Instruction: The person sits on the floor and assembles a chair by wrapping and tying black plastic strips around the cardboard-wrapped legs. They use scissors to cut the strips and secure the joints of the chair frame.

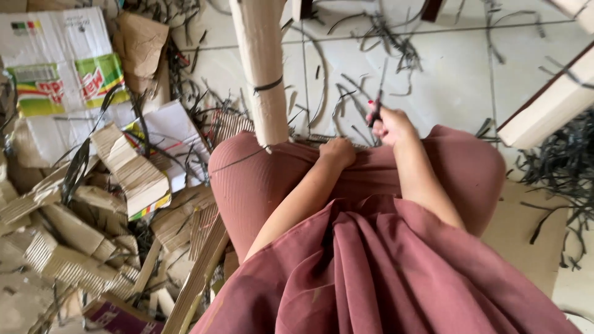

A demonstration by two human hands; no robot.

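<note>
My right hand (390,125) is raised above my right knee and grips a thin dark strap (378,99) that runs up and away from it. My left hand (338,152) is closed between my knees, pressing on a flat piece of corrugated cardboard (318,140) there; what its fingers hold is hidden. A rolled cardboard tube (262,68) with a black strap tied round it stands against my left knee. My pink dress covers the lower part of the view.
A heap of torn cardboard boxes and corrugated scraps (99,185) fills the left side. Loose black plastic straps (566,167) litter the white tiled floor (445,68). A pale board (547,108) lies at the right, and a flat brown sheet (532,247) under me.
</note>
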